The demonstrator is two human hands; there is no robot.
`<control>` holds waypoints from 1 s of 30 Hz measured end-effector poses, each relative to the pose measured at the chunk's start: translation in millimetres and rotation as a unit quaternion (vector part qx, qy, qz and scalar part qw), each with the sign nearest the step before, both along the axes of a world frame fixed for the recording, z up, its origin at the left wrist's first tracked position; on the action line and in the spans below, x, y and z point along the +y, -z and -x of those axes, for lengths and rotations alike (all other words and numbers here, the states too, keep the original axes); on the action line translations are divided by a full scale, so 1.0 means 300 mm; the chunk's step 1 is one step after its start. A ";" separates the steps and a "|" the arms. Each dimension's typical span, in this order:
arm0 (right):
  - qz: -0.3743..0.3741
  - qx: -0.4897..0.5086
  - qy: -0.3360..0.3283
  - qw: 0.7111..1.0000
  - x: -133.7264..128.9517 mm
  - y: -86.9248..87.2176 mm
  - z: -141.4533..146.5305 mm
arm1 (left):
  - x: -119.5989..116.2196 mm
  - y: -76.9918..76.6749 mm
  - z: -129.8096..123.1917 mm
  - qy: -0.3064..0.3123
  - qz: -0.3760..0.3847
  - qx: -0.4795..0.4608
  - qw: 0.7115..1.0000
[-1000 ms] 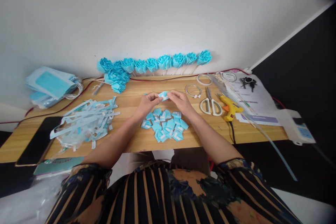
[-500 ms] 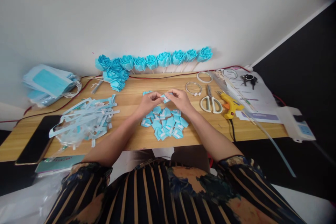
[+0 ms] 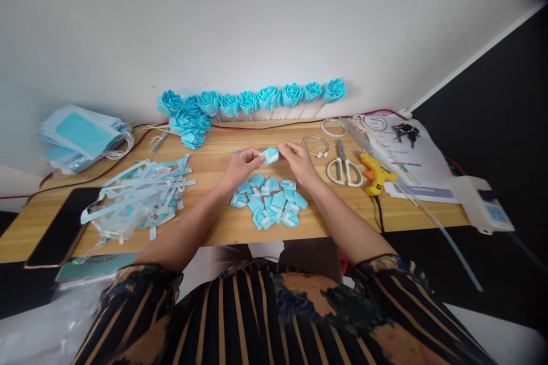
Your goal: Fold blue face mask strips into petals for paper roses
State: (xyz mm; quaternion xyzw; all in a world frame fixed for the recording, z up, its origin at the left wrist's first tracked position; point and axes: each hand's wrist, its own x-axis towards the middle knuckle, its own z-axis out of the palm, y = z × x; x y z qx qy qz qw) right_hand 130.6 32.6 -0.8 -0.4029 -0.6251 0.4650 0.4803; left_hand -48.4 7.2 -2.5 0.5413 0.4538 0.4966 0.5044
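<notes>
Just beyond pile of folded pieces [image 3: 278, 199], I see blue folded piece [image 3: 270, 155] pinched in left hand [image 3: 242, 167]; right hand [image 3: 299, 161] at its right edge, can't tell if gripping. Risk: left pinch slackens, fold springs open, piece drops.

Folded blue piece [image 3: 270, 156], white-banded, in left fingers [image 3: 256, 162].

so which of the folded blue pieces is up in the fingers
The folded blue piece pinched by the left hand; what sets it apart is that the other visible pieces lie on the table.
</notes>
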 end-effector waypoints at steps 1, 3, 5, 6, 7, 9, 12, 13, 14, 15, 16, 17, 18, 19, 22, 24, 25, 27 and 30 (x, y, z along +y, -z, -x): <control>0.000 0.003 -0.008 1.000 0.000 0.000 -0.001 | -0.001 -0.002 0.002 -0.011 -0.004 0.001 1.000; 0.007 0.001 -0.039 0.999 -0.001 0.002 -0.001 | -0.002 -0.006 0.005 -0.031 -0.015 0.001 0.999; 0.013 -0.014 -0.059 0.998 -0.002 0.006 0.000 | -0.004 -0.009 0.007 -0.043 -0.021 0.000 0.999; 0.013 -0.024 -0.062 0.998 -0.002 0.009 0.001 | -0.005 -0.010 0.007 -0.044 -0.022 0.000 0.999; 0.010 -0.032 -0.061 0.998 -0.001 0.011 0.002 | -0.006 -0.011 0.006 -0.041 -0.022 0.002 0.999; 0.001 -0.036 -0.055 0.998 0.000 0.016 0.004 | -0.007 -0.012 0.004 -0.030 -0.022 0.011 0.999; -0.012 -0.036 -0.053 0.998 0.002 0.021 0.006 | -0.006 -0.008 0.001 -0.008 -0.011 0.017 1.000; -0.015 -0.038 -0.052 0.998 0.001 0.021 0.006 | -0.005 -0.006 0.001 -0.002 -0.005 0.015 1.000; -0.016 -0.042 -0.051 0.998 0.000 0.021 0.006 | -0.003 -0.002 0.000 0.003 0.001 0.012 1.000; -0.016 -0.046 -0.049 0.998 -0.001 0.020 0.006 | -0.001 0.001 0.000 0.007 0.005 0.008 1.000; -0.016 -0.049 -0.048 0.997 -0.003 0.017 0.005 | 0.001 0.004 -0.001 0.010 0.007 0.005 1.000; -0.016 -0.052 -0.047 0.997 -0.004 0.015 0.005 | 0.003 0.006 -0.001 0.011 0.007 0.004 1.000; -0.015 -0.052 -0.046 0.997 -0.005 0.011 0.004 | 0.004 0.007 -0.001 0.013 0.007 0.005 1.000; -0.012 -0.050 -0.042 0.998 -0.006 0.008 0.003 | 0.005 0.008 -0.001 0.013 0.008 0.005 1.000; -0.002 -0.033 -0.021 0.999 -0.003 -0.001 -0.001 | 0.006 0.006 -0.001 0.012 0.012 0.009 1.000; -0.002 -0.023 -0.011 1.000 0.000 -0.004 -0.002 | 0.005 0.003 -0.001 0.011 0.016 0.013 1.000; -0.003 -0.023 -0.009 1.000 0.001 -0.005 -0.003 | 0.005 0.001 -0.002 0.011 0.018 0.015 1.000; -0.008 -0.026 -0.004 1.000 0.001 -0.007 -0.004 | 0.002 -0.003 -0.001 0.012 0.018 0.016 1.000; -0.016 -0.035 0.009 0.999 -0.003 -0.013 -0.004 | -0.002 -0.010 0.001 0.008 0.007 0.008 1.000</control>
